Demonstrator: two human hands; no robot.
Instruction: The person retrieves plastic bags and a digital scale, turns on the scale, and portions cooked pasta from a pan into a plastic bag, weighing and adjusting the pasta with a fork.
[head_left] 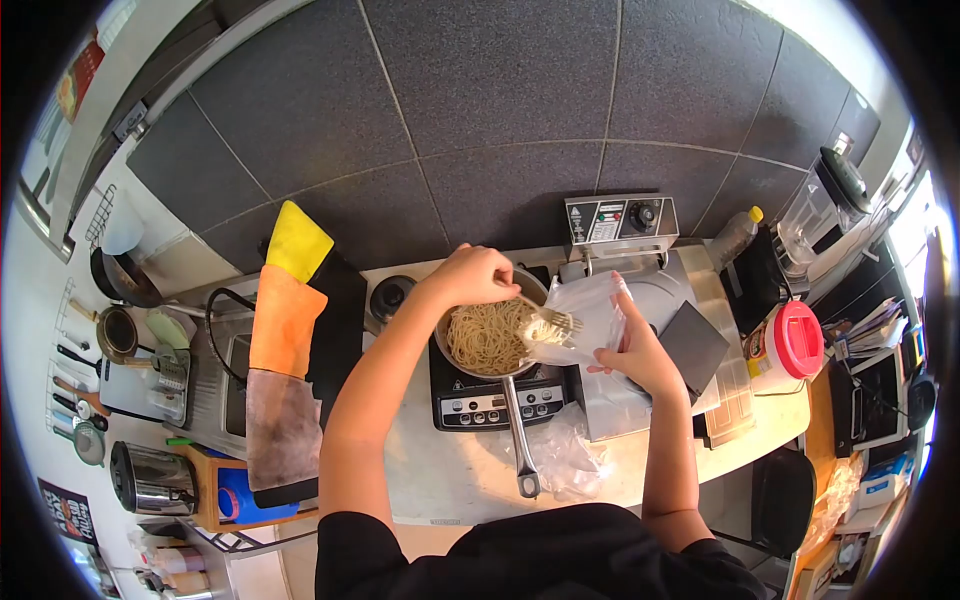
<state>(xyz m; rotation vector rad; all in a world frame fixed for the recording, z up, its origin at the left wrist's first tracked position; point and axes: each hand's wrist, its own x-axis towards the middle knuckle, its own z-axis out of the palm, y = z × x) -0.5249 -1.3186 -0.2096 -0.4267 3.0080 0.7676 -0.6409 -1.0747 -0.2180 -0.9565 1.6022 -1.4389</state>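
My left hand is closed around the handle of a metal fork, above the far side of a pan. The tines are at the mouth of a clear plastic bag, beside a pale, stringy clump. I cannot tell whether the clump is in the bag or on the fork. My right hand grips the bag from the right, thumb and fingers on its plastic. Cooked noodles lie in the pan, whose metal handle points towards me. Beneath it is a black electric cooker.
Crumpled clear plastic lies right of the pan handle. A metal appliance with a dial stands behind my right hand, near a dark square plate. Further right is a red-lidded container. Coloured cloths hang at left, beside the sink.
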